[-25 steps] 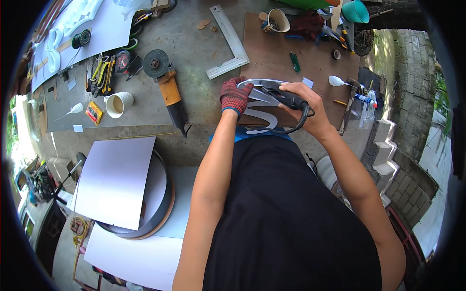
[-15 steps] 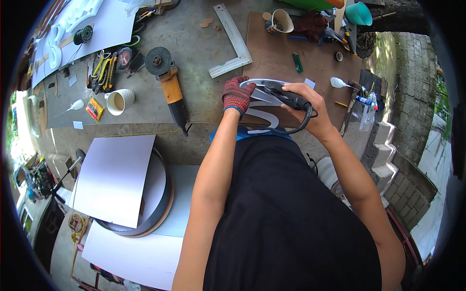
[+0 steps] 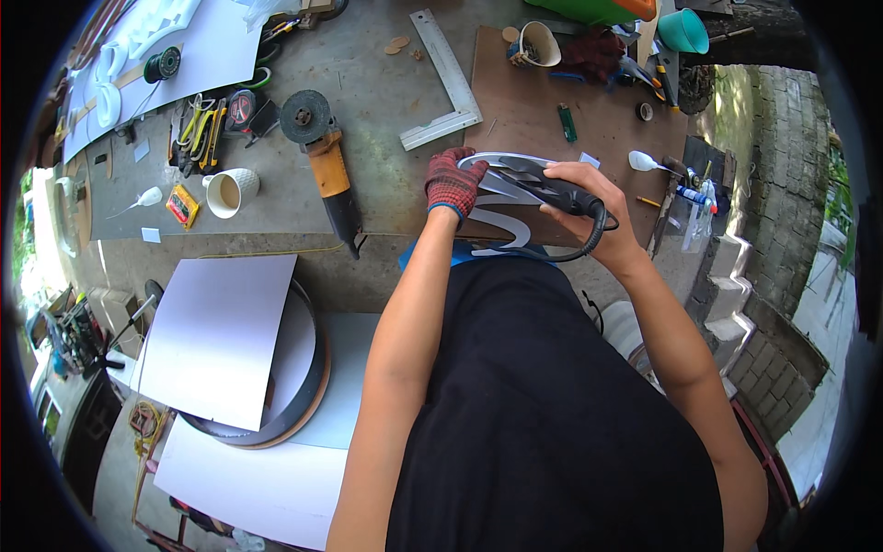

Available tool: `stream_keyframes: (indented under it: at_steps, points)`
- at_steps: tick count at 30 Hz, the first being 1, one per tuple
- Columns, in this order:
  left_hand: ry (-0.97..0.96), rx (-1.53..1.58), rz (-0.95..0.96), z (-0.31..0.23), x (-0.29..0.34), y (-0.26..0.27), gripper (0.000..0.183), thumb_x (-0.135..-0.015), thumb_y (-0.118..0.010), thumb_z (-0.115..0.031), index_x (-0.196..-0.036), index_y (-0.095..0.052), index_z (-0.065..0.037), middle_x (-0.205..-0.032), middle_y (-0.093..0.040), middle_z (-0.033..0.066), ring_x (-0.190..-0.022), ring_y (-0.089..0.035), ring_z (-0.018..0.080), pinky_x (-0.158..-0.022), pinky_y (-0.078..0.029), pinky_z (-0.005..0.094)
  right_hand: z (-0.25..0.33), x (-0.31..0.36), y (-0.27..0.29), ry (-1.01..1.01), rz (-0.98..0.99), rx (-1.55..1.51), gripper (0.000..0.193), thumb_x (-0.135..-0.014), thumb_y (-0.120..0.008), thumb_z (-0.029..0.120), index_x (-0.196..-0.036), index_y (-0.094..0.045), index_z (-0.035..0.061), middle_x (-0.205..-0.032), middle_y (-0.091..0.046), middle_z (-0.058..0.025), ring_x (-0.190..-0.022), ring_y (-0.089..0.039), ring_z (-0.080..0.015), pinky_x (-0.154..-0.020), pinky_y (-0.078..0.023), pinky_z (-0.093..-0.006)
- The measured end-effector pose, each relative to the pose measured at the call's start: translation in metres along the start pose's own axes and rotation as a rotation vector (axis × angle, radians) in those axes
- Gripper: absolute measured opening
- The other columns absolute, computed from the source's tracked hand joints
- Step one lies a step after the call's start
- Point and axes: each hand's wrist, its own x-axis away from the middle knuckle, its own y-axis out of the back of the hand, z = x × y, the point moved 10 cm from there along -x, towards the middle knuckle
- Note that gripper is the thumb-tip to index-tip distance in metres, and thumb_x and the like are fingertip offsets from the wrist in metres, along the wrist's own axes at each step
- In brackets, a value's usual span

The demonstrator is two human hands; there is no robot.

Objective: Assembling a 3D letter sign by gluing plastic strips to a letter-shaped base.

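My left hand point(image 3: 452, 181), in a red and black knit glove, is closed on the left end of a curved white piece point(image 3: 504, 156) at the near edge of the workbench. My bare right hand point(image 3: 609, 213) wraps round a black corded hand tool point(image 3: 563, 193), whose exact kind I cannot make out. The tool's front end lies over the curved piece, and its tip is hidden. Its black cord point(image 3: 600, 230) loops down below my right hand. A white S-shaped strip point(image 3: 520, 225) shows just beneath, close to my body; whether it joins the curved piece, I cannot tell.
An angle grinder point(image 3: 326, 175) lies left of my hands, beyond a white mug point(image 3: 230, 191). A metal square point(image 3: 451, 87) and a green lighter point(image 3: 567, 122) lie farther back. White sheets point(image 3: 221, 340) rest on a round form at lower left. A wire spool point(image 3: 162, 64) stands far left.
My right hand and the black tool have shifted slightly to the right and nearer to me. My left hand keeps its hold on the curved white piece.
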Motion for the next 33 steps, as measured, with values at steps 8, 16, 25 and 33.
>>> stream_keyframes:
  at_steps: [8,16,25,33]
  points:
    - [-0.023,-0.053,0.003,-0.011,0.005,0.008,0.043,-0.081,-0.077,-0.033,-0.115,-0.071,-0.008,-0.12,-0.063,0.0215,-0.116,-0.057,0.0358,-0.104,-0.045,0.0417,0.075,-0.022,0.037,0.147,-0.033,0.092,0.049,-0.069,-0.085,0.003,-0.114,-0.067,0.0055,-0.117,-0.067,-0.0148,-0.103,-0.067,-0.03,-0.085,-0.055,-0.0361]
    - [-0.033,-0.216,0.069,0.0,-0.006,-0.009,0.043,-0.087,-0.071,-0.032,-0.12,-0.066,-0.005,-0.119,-0.064,0.0174,-0.118,-0.057,0.0298,-0.102,-0.046,0.0383,0.121,-0.091,-0.018,0.529,0.001,0.078,0.044,-0.07,-0.074,-0.002,-0.112,-0.067,0.0127,-0.119,-0.064,-0.01,-0.105,-0.064,-0.0315,-0.086,-0.056,-0.0385]
    - [-0.039,0.715,0.206,0.025,-0.012,-0.031,0.042,-0.089,-0.076,-0.028,-0.12,-0.062,-0.004,-0.112,-0.067,0.0054,-0.1,-0.061,0.017,-0.091,-0.051,0.036,0.132,-0.101,-0.175,0.859,0.169,0.394,0.028,-0.081,-0.065,0.011,-0.108,-0.061,0.019,-0.12,-0.059,-0.0082,-0.103,-0.06,-0.0226,-0.088,-0.049,-0.0354]
    - [-0.23,0.818,0.04,0.005,-0.001,-0.003,0.038,-0.087,-0.076,-0.023,-0.116,-0.063,-0.003,-0.107,-0.068,0.0091,-0.087,-0.065,0.0184,-0.078,-0.055,0.0348,0.114,-0.09,-0.157,0.8,0.066,0.621,0.025,-0.082,-0.063,0.014,-0.106,-0.06,0.0197,-0.119,-0.058,-0.0049,-0.11,-0.053,-0.019,-0.097,-0.038,-0.0358]
